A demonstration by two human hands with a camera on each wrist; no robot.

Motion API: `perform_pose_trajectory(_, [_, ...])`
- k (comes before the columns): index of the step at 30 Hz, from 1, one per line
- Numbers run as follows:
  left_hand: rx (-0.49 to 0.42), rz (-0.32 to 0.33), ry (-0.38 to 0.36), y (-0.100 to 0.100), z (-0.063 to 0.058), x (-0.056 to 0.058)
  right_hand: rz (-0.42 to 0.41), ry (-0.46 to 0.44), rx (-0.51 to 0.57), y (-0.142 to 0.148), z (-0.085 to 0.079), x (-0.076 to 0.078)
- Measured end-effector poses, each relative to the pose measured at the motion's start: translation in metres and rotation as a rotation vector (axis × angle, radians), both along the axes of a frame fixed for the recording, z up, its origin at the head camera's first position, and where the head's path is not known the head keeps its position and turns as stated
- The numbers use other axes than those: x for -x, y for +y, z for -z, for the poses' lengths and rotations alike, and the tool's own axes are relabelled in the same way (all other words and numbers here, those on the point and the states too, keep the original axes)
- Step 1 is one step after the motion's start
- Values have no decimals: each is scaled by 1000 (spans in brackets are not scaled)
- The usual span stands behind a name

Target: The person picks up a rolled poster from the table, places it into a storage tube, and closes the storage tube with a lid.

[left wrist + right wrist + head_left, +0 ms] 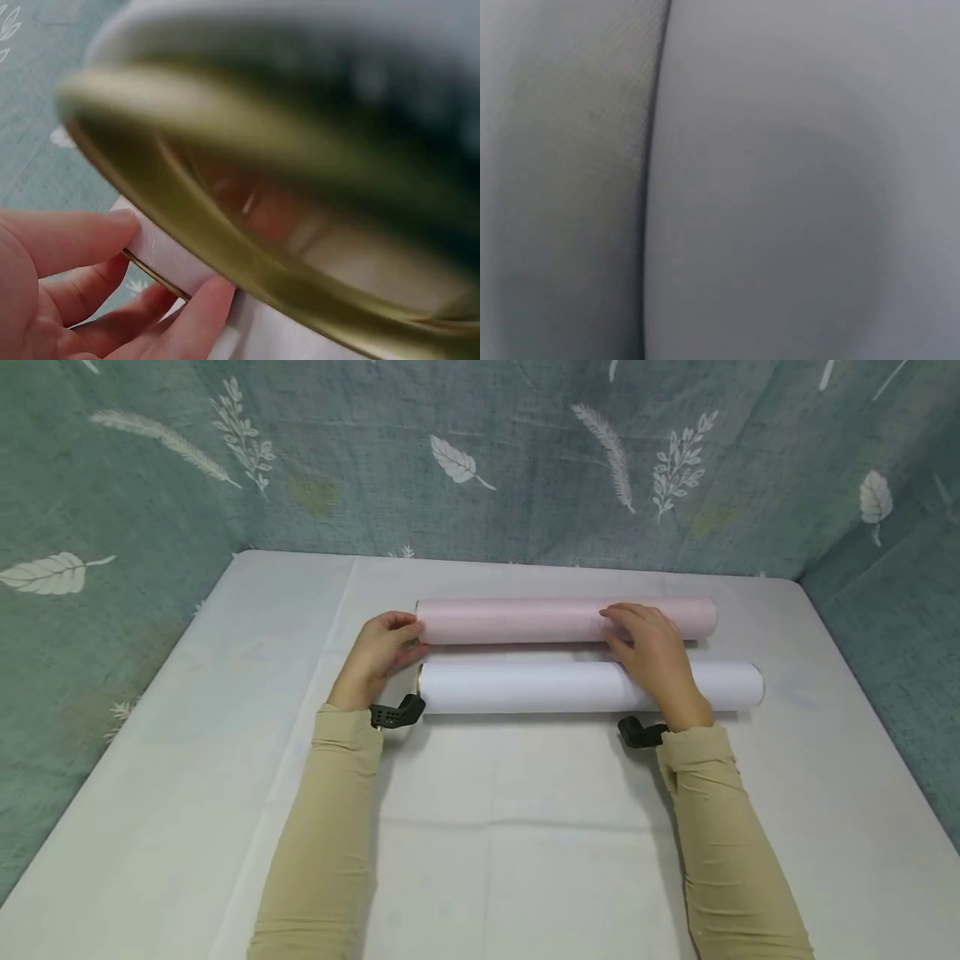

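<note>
A pale pink tube [517,621] with a thin gold rim at its left end lies across the table. My left hand [377,647] holds that end, thumb and fingers about the rim; in the left wrist view, the fingers [75,244] meet the pink edge. Farther right, my right hand [651,647] grips the pink tube, fingers over the top and thumb on the near side. A white tube [525,687] lies parallel in front, beneath my right hand and wrist. Its gold-rimmed open end [247,262] looms blurred in the left wrist view.
A white cloth [450,860] covers the table and shows fold lines. Green leaf-patterned fabric [510,460] hangs behind and at both sides. Black wrist cameras [397,712] sit close to the white tube. The right wrist view is filled by a blurred pale surface [780,187].
</note>
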State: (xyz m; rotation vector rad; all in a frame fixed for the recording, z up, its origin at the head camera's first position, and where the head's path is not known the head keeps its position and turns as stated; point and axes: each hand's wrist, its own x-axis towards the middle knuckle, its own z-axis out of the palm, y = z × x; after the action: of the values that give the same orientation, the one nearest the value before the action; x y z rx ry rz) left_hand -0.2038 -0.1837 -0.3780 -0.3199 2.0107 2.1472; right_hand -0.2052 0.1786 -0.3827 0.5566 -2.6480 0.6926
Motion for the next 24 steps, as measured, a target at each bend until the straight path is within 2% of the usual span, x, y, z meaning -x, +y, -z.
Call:
perform_pose_trajectory(4, [-15,27,11,3,-4,-2,-18,-15,4,5,0,-2])
perform_pose_trajectory(8, [-6,56,26,2,-2,-2,-24,-35,-14,8,-1,-4])
perform_pose_trajectory(14, [6,131,67,-3,6,2,-47,-114,-28,16,-4,-5])
perform_pose_trajectory(16, [7,134,86,-7,10,2,-69,-141,-35,20,-7,-7])
perform_pose_trajectory(21, [-3,106,121,-18,16,-2,-60,-211,-32,36,-29,-15])
perform_pose_trajectory(24, [82,94,144,-28,13,-6,-6,-248,-54,49,-45,-22])
